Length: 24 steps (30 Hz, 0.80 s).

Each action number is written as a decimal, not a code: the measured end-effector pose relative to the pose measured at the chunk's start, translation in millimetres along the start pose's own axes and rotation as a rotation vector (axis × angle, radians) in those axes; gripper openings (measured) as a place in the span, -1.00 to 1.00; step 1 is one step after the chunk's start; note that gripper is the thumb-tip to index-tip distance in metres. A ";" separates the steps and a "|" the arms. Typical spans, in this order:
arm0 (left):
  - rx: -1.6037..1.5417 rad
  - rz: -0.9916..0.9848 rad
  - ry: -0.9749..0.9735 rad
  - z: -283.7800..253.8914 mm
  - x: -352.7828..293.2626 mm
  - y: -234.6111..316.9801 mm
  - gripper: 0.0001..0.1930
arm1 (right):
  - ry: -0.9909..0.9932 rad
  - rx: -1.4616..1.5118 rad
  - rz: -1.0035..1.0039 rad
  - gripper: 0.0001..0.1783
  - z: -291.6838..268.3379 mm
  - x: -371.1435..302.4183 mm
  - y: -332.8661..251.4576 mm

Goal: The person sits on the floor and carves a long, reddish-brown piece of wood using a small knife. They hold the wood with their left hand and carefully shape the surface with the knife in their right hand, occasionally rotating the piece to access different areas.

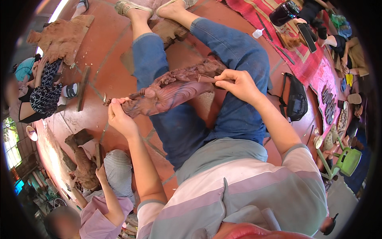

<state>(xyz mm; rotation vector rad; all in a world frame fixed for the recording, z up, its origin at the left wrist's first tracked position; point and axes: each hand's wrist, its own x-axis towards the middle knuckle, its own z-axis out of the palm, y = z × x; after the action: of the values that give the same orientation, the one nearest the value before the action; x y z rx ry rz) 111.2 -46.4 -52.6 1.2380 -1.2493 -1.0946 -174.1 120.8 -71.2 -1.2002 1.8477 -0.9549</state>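
A reddish-brown wood carving (175, 97) lies across my thighs, tilted up to the right. One side has smooth, flowing ridges; the other is knobbly and deeply cut. My left hand (122, 118) pinches its narrow left end between thumb and fingers. Over the right part of the carving, my right hand (240, 85) is closed with thumb and forefinger on a small folded brown piece (206, 79), which looks like sandpaper. That piece touches or nearly touches the ridged surface; I cannot tell which.
Rough wood slabs (169, 34) lie by my feet on the tiled floor (107, 59). People sit at left, one beside another carved wood piece (84, 167). On the right are a black bag (296, 97), a red mat (274, 47), a dark jar (284, 14) and a green stool (347, 161).
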 end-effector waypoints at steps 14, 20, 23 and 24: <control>-0.006 0.005 -0.004 2.8 -2.7 2.2 -0.71 | 0.004 0.041 -0.064 -0.80 2.5 11.5 -10.3; 0.014 0.027 -0.024 -2.7 -3.2 1.3 -0.71 | 0.097 0.016 -0.115 -0.78 31.1 10.6 -33.1; 0.004 0.035 -0.027 -2.9 -2.9 -2.1 -0.70 | 0.140 -0.235 0.056 -0.80 -6.2 2.3 -12.3; -0.012 0.037 -0.019 -1.8 -2.2 -3.3 -0.70 | 0.088 -0.294 0.123 -0.82 -22.8 -3.0 -7.0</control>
<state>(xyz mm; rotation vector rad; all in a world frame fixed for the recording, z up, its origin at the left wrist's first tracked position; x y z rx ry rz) 113.1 -44.4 -55.9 1.1934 -1.2731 -1.0877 -190.1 126.1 -54.1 -1.2130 2.1622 -0.6943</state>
